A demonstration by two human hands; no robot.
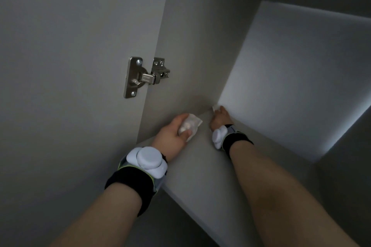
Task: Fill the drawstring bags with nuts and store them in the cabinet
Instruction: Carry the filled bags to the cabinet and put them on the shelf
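Both arms reach up into a white cabinet onto its shelf (200, 166). My left hand (170, 132) grips a small white drawstring bag (190, 124), its thumb across the bag, low over the shelf near the left wall. My right hand (219, 118) is deeper in, at the back corner, and holds a second white bag (215, 108); only a small corner of that bag shows past the fingers. Whether either bag rests on the shelf, I cannot tell. No nuts are visible.
The open cabinet door (70, 66) stands at the left on a metal hinge (142, 77). The cabinet's left side wall (190, 46) and back wall (291, 86) close in the shelf. Both wrists wear black bands with white trackers.
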